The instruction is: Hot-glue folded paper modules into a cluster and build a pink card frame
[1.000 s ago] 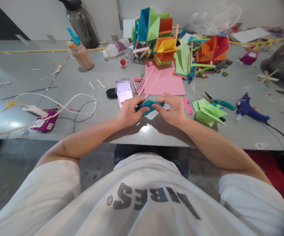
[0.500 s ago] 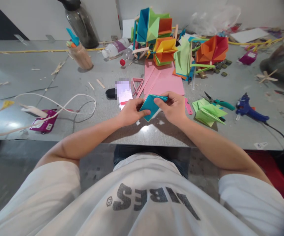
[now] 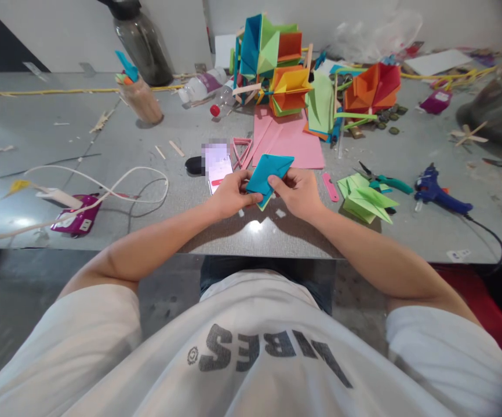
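Observation:
A piece of folded blue paper (image 3: 267, 172) with a pale green edge along its bottom is held between both hands above the front of the table. My left hand (image 3: 232, 196) pinches its lower left corner, thumb on top. On the other side, my right hand (image 3: 298, 190) grips the right edge with the thumb pressed on the face and the fingers behind, mostly hidden. Just behind the left hand lies a phone (image 3: 218, 165) with its screen lit. Beside the right hand are a pink utility knife (image 3: 331, 187) and folded light green paper (image 3: 366, 198).
Pink paper sheets (image 3: 301, 142) lie behind the hands, with colourful folded-paper shapes (image 3: 272, 63) beyond. Pliers (image 3: 390, 180) and a blue glue gun (image 3: 440, 191) rest at the right. A purple power strip (image 3: 79, 220) with a white cable sits left. Bottles and a cup of sticks (image 3: 141, 101) stand behind.
The blue paper has turned in my hands so that more of its flat face shows. My right hand has shifted slightly down and left, its thumb lower on the paper.

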Demonstrator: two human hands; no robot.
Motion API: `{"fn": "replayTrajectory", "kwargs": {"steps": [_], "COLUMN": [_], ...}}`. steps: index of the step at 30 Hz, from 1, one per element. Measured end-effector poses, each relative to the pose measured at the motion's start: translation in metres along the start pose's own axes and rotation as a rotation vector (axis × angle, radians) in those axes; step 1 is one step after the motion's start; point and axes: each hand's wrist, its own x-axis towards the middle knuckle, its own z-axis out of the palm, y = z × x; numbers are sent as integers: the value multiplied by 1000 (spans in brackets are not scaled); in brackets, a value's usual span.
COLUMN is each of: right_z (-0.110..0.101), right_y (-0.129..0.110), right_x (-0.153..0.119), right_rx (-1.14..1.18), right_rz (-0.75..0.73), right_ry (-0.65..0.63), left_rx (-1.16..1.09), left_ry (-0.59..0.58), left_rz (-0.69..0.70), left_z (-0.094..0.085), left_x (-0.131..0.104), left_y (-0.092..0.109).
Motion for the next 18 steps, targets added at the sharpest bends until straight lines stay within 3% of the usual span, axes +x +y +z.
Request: {"fn": "replayTrajectory", "kwargs": {"steps": [7,13,18], "right_z": [8,6,9], "right_y": [-3,0,-2], "right_x": [-6,-4,-3], "right_rx": [67,28,99], "right_rz": [57,31,71], "right_ry": [-114,-58,-114], "left_rx": [22,-43,3], "left_ry": [32,2,47], "left_rz": [9,32,-8], "left_z": [-4,-1,-3], "left_x": [-1,0,-2], "left_y": [8,1,5]}}
